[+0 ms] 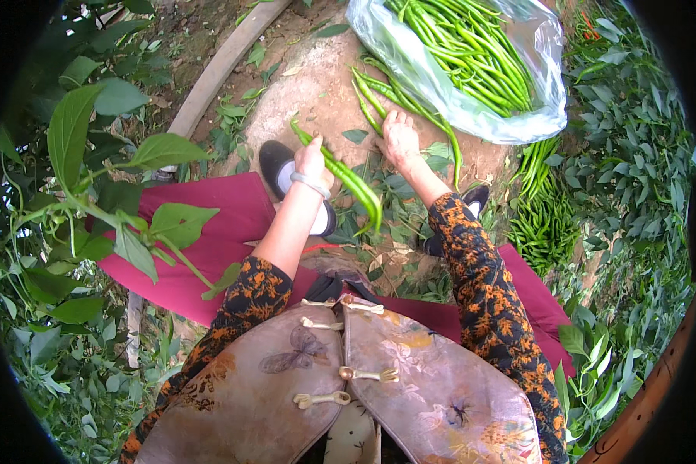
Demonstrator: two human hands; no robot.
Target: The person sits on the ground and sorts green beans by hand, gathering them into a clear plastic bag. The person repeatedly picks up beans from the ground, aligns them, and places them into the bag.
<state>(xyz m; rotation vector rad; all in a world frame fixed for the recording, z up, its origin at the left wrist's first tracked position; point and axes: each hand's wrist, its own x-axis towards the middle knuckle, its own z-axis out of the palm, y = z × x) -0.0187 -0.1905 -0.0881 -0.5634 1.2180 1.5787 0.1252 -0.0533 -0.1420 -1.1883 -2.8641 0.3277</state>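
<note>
My left hand [313, 162] is closed around a few long green chili peppers [351, 181], whose tips hang down to the right. Ahead and to the right, my right hand [399, 138] has its fingers on other long green chili peppers [370, 100] near the ground; how firmly it grips them is hidden by the hand. More loose peppers [417, 107] lie just beyond it, beside a clear plastic bag [548, 119]. The bag lies open-mouthed and holds many long green chili peppers [470, 55], lined up roughly side by side.
A heap of smaller green peppers [542, 229] lies on the ground at right. Leafy pepper plants [626, 139] border both sides, and a leafy branch [116, 220] reaches in at left. A wooden pole [226, 64] crosses the bare soil. My black shoes [275, 165] stand among fallen leaves.
</note>
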